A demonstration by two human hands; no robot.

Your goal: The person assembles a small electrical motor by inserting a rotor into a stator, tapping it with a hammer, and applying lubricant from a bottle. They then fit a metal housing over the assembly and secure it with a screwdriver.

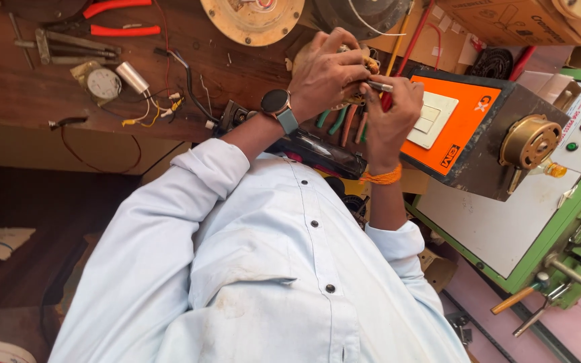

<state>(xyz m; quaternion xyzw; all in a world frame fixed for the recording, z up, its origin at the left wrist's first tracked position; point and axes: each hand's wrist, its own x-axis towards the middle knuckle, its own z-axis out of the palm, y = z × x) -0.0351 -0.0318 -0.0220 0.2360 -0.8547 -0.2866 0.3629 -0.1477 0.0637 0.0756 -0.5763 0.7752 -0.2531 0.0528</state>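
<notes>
Both hands closed on a small wound coil part, with a slim metal tool at work on it.

The left hand (324,70), a watch on its wrist, wraps tightly around the small coil part (364,67), which sits between the two hands and is mostly hidden by the fingers. The right hand (391,111), just below and beside it, pinches a thin metal tool (379,85) whose tip meets the part. Coloured sleeved leads (337,121) hang down from the grip, loose at their free ends, so by my reading the wiring is only partly dressed and the part is not yet fitted to anything. Just past the right hand stands an orange-faced box (462,124); well off beyond the left hand, red-handled pliers (119,20) and a cylindrical capacitor (132,77) lie on the wooden bench (21,94).
</notes>
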